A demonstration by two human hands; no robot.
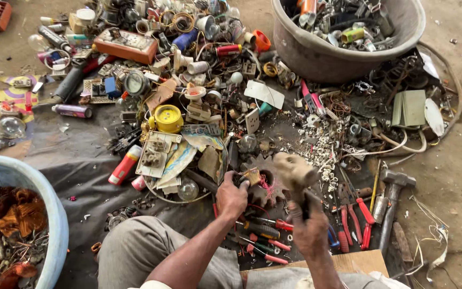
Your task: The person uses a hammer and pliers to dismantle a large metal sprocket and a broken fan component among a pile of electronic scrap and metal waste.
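My left hand (232, 197) pinches a small brown and brass electrical part (252, 175) against a dark round toothed metal piece (266, 188) with pink wire on it. My right hand (309, 227) is closed on the handle of a hammer, whose worn tan head (293, 171) is raised and blurred just right of the part. Both hands hover over a dark sheet (76, 166) on the ground, in front of my knees.
A heap of scrap parts, bulbs, switches and a yellow round piece (167, 118) lies ahead. A grey tub (343, 37) of metal bits stands at top right, a blue tub (25, 225) of copper wire at left. Red-handled pliers (355, 219) and another hammer (392, 198) lie to the right.
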